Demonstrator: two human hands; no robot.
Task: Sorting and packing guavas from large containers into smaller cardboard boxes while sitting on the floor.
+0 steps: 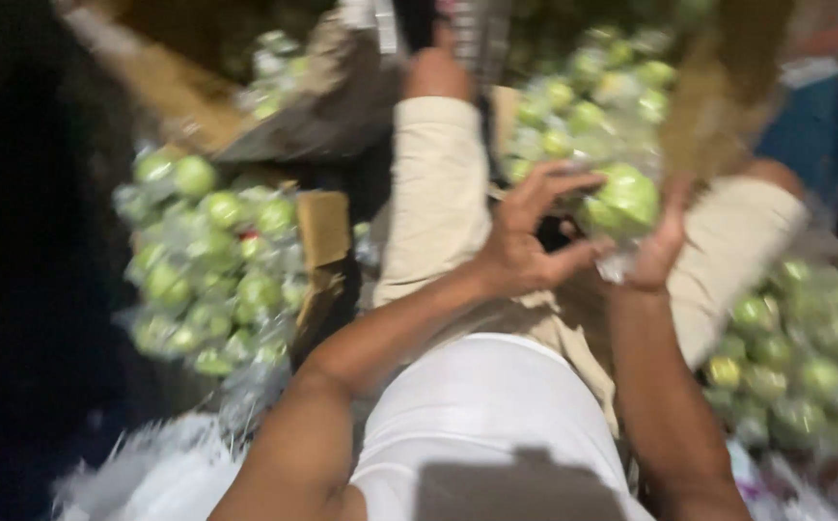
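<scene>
Both hands raised over the lap, between the knees. Left hand [525, 241] half closed, thumb and forefinger curved toward the green fruit [621, 201], fingertips at its near side. Right hand [660, 246] cupped under and behind the same fruit, gripping it together with a clear plastic wrap [617, 265] hanging below. Motion blur; exact finger contact on the left hard to confirm.

For a clean wrap, as a judgement: support the fruit from below with the right hand, draw the film taut with the left, avoid squeezing the skin.

Left of the hands: heap of wrapped green fruits [211, 270] in clear film, beside a brown cardboard piece [324, 227]. Beyond the hands: second heap [583, 111]. Right of the hands: third heap [795, 357], with a blue panel [814, 125] behind. No readable labels or signs.
</scene>
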